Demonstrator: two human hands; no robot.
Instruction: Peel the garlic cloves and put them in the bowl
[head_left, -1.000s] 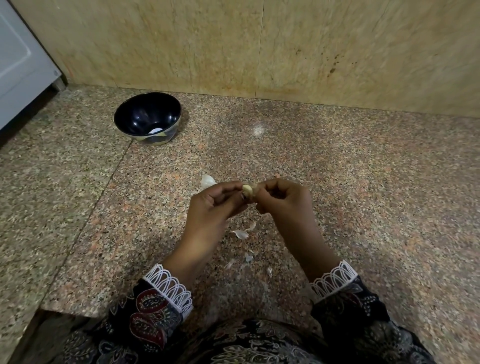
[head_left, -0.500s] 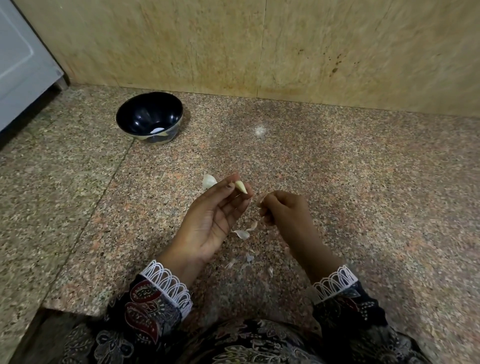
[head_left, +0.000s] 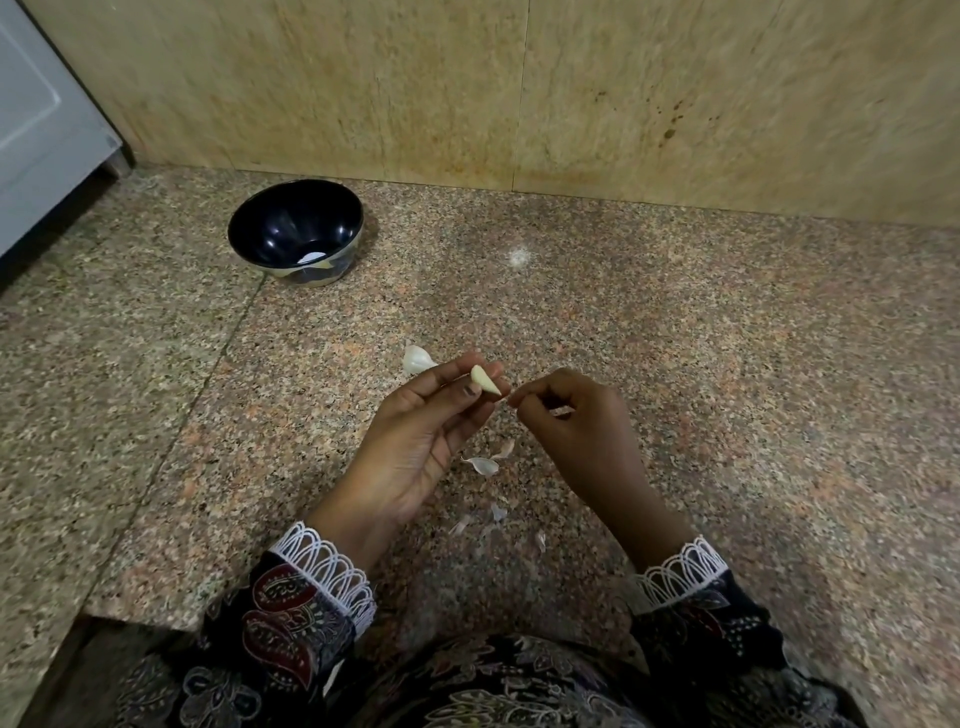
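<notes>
Dim, soft light; small glare spot on counter; edges bowed.

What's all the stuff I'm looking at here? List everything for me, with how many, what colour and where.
bowl: one, dark blue inside, far left on the counter, something pale at its bottom.
garlic clove: one, cream, peeled, pinched in the left hand's fingertips.
unpeeled clove: one, white, on the counter behind the left hand.
garlic skins: several, white, scattered on the counter between the wrists.
counter: one, speckled brown granite.
wall: beige stone, behind the counter.
cabinet: one, grey-white, far left.
left hand: holds the garlic clove.
right hand: fingers curled, seemingly pinching a thin bit of skin.
</notes>
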